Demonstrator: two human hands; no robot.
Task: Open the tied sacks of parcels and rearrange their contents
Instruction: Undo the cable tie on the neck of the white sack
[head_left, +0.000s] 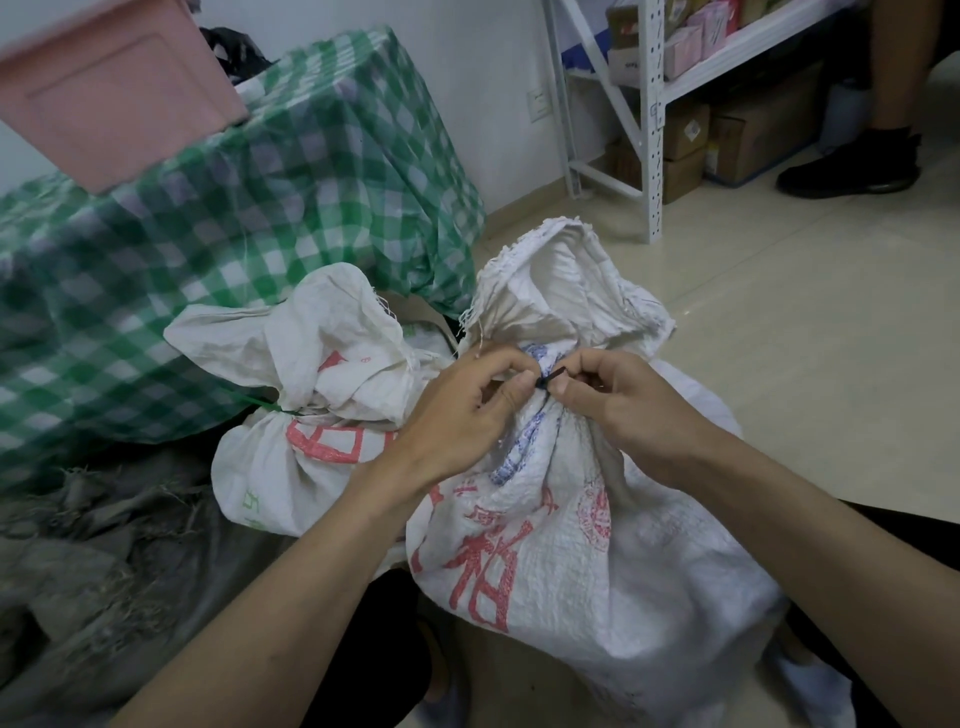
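Head view: a white sack (571, 545) with red print is stood on the tiled floor (805, 338), its neck cinched by a black tie (549, 378). The tie is pinched from either side by the left hand (467, 410) and the right hand (618, 400), fingers curled. A second sack (301, 415), closed with a green tie (270, 408), is seen just to the left, touching the first, beside a green checked bag (234, 234).

1. Pale tiled floor (779, 332), the supporting surface.
2. White woven sack (597, 545), neck tied, standing on it.
3. Second tied sack (291, 447), just beside.
4. Green checked bag (234, 234) behind.
5. Metal shelving (652, 119), cartons (748, 140) beneath.
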